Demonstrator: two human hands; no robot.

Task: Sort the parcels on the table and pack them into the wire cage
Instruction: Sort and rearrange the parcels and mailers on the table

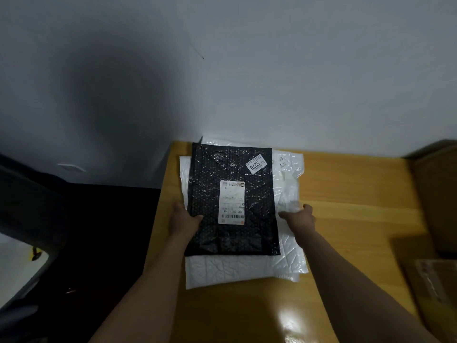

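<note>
A black dotted mailer parcel with a white shipping label and a "5270" sticker lies on top of a stack of white plastic mailer parcels on the wooden table. My left hand grips the stack's left edge, thumb on the black parcel. My right hand holds the stack's right edge at the white parcels, its fingers under the plastic. No wire cage is in view.
Brown cardboard boxes stand at the table's right edge, one more nearer to me. A grey wall rises right behind the table. Left of the table the floor is dark, with a dark object at the far left.
</note>
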